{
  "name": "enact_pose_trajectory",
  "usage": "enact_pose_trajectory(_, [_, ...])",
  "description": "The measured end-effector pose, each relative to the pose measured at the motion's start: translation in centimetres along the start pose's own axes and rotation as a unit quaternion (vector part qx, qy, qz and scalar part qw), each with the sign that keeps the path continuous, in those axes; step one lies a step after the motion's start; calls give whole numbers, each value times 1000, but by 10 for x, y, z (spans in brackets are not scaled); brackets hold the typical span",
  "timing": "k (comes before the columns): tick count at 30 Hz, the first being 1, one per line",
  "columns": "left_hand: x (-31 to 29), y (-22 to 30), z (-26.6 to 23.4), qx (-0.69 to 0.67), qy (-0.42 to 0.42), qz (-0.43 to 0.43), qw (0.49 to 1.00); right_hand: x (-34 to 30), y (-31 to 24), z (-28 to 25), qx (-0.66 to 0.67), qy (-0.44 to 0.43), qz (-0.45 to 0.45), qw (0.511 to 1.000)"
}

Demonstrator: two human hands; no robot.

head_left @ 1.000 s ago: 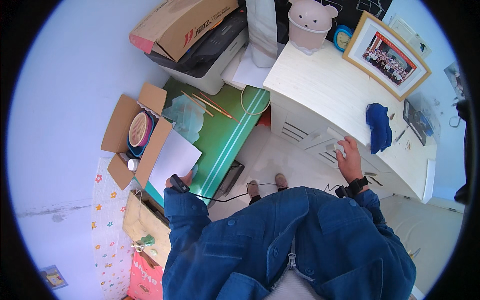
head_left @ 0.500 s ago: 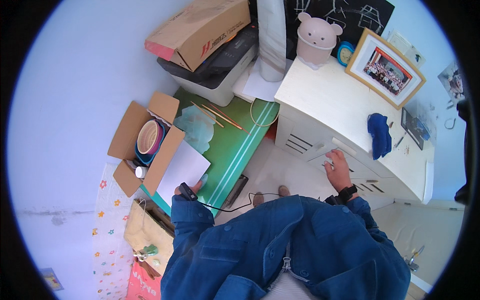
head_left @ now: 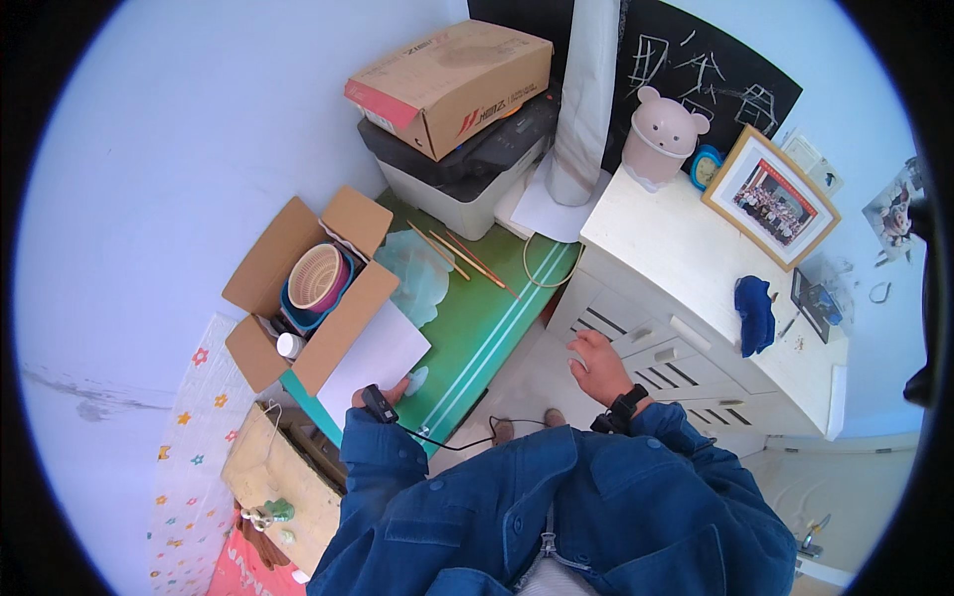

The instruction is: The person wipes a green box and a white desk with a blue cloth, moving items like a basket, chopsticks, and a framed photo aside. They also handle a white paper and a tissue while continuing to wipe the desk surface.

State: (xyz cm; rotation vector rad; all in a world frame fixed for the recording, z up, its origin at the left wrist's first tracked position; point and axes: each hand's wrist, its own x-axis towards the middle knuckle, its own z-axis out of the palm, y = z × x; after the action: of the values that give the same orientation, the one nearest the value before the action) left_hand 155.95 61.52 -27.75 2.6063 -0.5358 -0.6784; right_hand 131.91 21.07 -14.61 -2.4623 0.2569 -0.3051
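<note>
A: Since the earlier frames the right hand [head_left: 599, 366] has come off the top edge of the white cabinet [head_left: 696, 268] and dropped in front of its drawers [head_left: 636, 343], and the view has swung so the green table [head_left: 487, 318] sits nearer the middle.

B: How is that hand held?

A: Loosely curled, fingers bent, nothing in it that I can see; whether it touches the drawer front I cannot tell.

B: And the left hand [head_left: 393, 392]?

A: At the near edge of the green table, resting against the white sheet of paper [head_left: 373, 360]. Its fingers are mostly hidden by the sleeve, so I cannot tell if it grips the sheet.

B: What else is by the table?

A: The open cardboard box [head_left: 298, 288] with baskets stands at its left end. A grey printer [head_left: 467, 164] is at its far end, and a blue cloth [head_left: 755, 313] lies on the cabinet to its right.
</note>
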Motion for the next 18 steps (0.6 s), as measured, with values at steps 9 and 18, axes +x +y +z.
enact_pose_trajectory(9, [23, -40, 27, -120, 59, -7, 991, -18, -12, 8, -17, 30, 29, 999])
enact_pose_trajectory(18, [44, -76, 47, -135, 31, 6, 990, -49, -15, -1, -23, 59, 72, 995])
